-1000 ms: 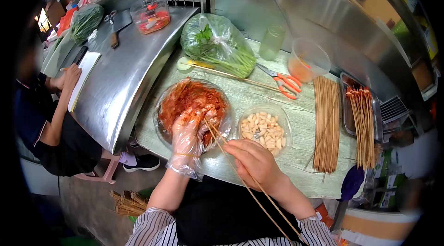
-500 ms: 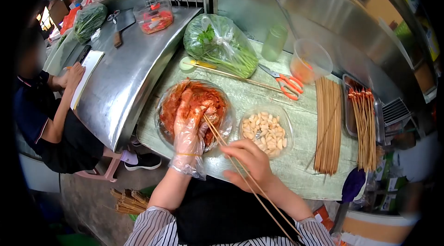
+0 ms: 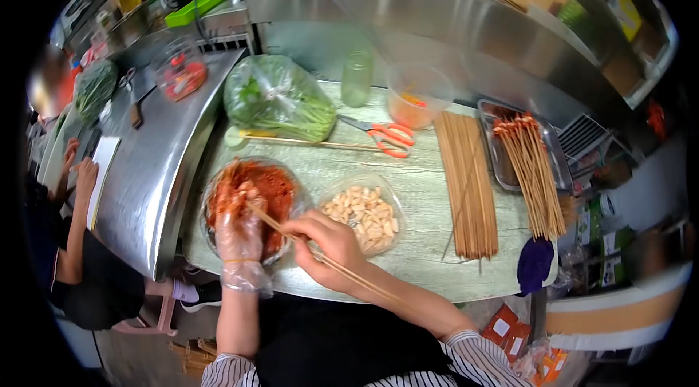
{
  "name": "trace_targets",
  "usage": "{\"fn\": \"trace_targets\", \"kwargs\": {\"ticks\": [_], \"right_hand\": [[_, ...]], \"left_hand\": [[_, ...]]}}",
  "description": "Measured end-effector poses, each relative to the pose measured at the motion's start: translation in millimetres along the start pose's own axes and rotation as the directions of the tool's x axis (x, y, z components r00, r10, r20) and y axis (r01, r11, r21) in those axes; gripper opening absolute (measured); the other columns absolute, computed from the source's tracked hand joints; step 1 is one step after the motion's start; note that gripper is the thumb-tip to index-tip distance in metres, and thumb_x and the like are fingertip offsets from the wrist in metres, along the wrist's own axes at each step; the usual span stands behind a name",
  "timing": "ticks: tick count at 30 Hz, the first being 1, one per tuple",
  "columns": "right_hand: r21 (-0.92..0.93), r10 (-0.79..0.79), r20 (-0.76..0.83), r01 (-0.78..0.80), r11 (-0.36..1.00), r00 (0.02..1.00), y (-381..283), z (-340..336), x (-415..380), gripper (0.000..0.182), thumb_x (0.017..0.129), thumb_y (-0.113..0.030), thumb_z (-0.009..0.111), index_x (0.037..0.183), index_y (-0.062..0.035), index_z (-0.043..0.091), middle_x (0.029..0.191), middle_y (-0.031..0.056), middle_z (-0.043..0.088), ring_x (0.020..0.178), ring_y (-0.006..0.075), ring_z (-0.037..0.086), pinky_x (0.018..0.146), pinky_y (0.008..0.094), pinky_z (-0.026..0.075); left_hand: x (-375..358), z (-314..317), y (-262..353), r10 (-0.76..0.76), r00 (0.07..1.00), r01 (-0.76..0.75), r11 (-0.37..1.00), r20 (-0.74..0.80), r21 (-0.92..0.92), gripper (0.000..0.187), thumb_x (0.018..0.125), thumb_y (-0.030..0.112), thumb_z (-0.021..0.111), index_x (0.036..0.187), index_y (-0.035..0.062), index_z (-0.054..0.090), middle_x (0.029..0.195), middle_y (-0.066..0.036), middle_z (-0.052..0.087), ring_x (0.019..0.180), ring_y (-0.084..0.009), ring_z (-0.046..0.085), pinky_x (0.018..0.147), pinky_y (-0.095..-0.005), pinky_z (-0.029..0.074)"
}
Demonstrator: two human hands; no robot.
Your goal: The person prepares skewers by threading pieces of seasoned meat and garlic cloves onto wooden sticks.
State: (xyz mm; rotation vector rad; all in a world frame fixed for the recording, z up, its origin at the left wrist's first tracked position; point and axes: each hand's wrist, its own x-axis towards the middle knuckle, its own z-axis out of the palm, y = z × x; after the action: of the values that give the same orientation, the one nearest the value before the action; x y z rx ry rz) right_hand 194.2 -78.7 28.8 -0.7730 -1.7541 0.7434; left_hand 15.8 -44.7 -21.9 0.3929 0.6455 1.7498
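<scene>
My left hand point(image 3: 242, 238) wears a clear plastic glove, banded at the wrist, and is smeared with red seasoning. Its fingers are closed on red-coated meat point(image 3: 242, 196), over the left side of a round bowl point(image 3: 285, 168) of the same red mix. In my bare right hand point(image 3: 331, 245) are thin bamboo skewers point(image 3: 364, 281), pinched between thumb and fingers. Their front ends touch the meat at my left hand; the rear ends lie along my right forearm. Beside my right hand stands a clear tub point(image 3: 399, 221) of peeled garlic cloves point(image 3: 364, 211).
Scissors point(image 3: 393, 141), bagged greens point(image 3: 280, 99), a green glass point(image 3: 357, 80) and a plastic tub point(image 3: 416, 92) line the back. Bare skewers point(image 3: 467, 190) lie right, near loaded skewers point(image 3: 535, 168) on a metal tray point(image 3: 499, 168). A person point(image 3: 80, 241) sits left with paper by a knife point(image 3: 136, 116).
My head view has turned right, so the table appears further left. My right hand has moved nearer my left, and the skewers now tilt lower, their tips at the meat.
</scene>
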Motion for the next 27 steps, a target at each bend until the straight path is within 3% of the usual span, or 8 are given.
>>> {"fn": "trace_targets", "kwargs": {"ticks": [1, 3, 7, 11, 21, 27], "right_hand": [[-0.012, 0.0, -0.015, 0.0, 1.0, 1.0, -1, -1, 0, 0.023, 0.075, 0.001, 0.054, 0.097, -0.0027, 0.057, 0.082, 0.0109, 0.058, 0.068, 0.0237, 0.06, 0.059, 0.031, 0.048], [0.134, 0.086, -0.002, -0.085, 0.987, 0.996, -2, -2, 1, 0.024, 0.076, 0.003, 0.053, 0.099, -0.0011, 0.058, 0.082, 0.0101, 0.058, 0.07, 0.0196, 0.059, 0.063, 0.0288, 0.048], [0.147, 0.092, -0.035, -0.085, 0.985, 0.995, 1, -10, -7, 0.024, 0.078, 0.002, 0.051, 0.102, -0.0014, 0.057, 0.081, 0.0097, 0.057, 0.071, 0.0197, 0.058, 0.066, 0.029, 0.047], [0.06, 0.054, -0.032, -0.052, 0.997, 0.998, 3, -12, -13, 0.024, 0.078, 0.002, 0.05, 0.101, -0.0013, 0.056, 0.082, 0.0101, 0.057, 0.071, 0.0207, 0.058, 0.067, 0.0293, 0.047], [0.153, 0.12, -0.058, -0.11, 0.982, 0.991, 12, -1, -12, 0.017, 0.081, -0.004, 0.054, 0.098, -0.0014, 0.054, 0.087, 0.0086, 0.058, 0.076, 0.0184, 0.059, 0.07, 0.029, 0.047], [0.373, 0.289, -0.005, -0.266, 0.889, 0.957, 17, 10, -12, 0.02, 0.086, -0.01, 0.055, 0.104, -0.0022, 0.051, 0.097, 0.0043, 0.056, 0.083, 0.0144, 0.056, 0.073, 0.0283, 0.048]], "left_hand": [[2, -2, 2, 0.02, 1.0, -0.02, 1.0, -0.015, -0.004, 0.04, 0.085, 0.007, 0.057, 0.123, 0.003, 0.045, 0.105, -0.013, 0.059, 0.091, -0.0219, 0.061, 0.075, -0.0338, 0.056], [-4, 7, 6, 0.052, 0.998, -0.051, 0.998, -0.019, 0.044, 0.039, 0.085, 0.007, 0.057, 0.123, 0.003, 0.045, 0.105, -0.013, 0.059, 0.091, -0.0216, 0.061, 0.075, -0.0335, 0.056], [-11, 11, 1, 0.081, 0.995, -0.067, 0.977, -0.065, 0.201, 0.041, 0.088, 0.014, 0.055, 0.125, 0.0014, 0.044, 0.11, -0.012, 0.058, 0.098, -0.0204, 0.059, 0.079, -0.0323, 0.055], [-11, 6, -6, 0.007, 0.989, 0.01, 0.994, -0.15, 0.112, 0.039, 0.085, 0.011, 0.059, 0.121, 0.0034, 0.046, 0.104, -0.012, 0.059, 0.09, -0.0205, 0.062, 0.074, -0.0334, 0.057], [-9, -5, -8, 0.032, 0.997, -0.022, 0.993, -0.077, 0.12, 0.039, 0.087, 0.012, 0.057, 0.124, 0.0055, 0.045, 0.107, -0.012, 0.058, 0.093, -0.022, 0.061, 0.077, -0.0348, 0.055], [-6, -7, -8, 0.041, 0.996, -0.031, 0.992, -0.078, 0.12, 0.041, 0.087, 0.01, 0.057, 0.126, 0.0056, 0.044, 0.11, -0.012, 0.057, 0.094, -0.0199, 0.06, 0.075, -0.0306, 0.056]]}}
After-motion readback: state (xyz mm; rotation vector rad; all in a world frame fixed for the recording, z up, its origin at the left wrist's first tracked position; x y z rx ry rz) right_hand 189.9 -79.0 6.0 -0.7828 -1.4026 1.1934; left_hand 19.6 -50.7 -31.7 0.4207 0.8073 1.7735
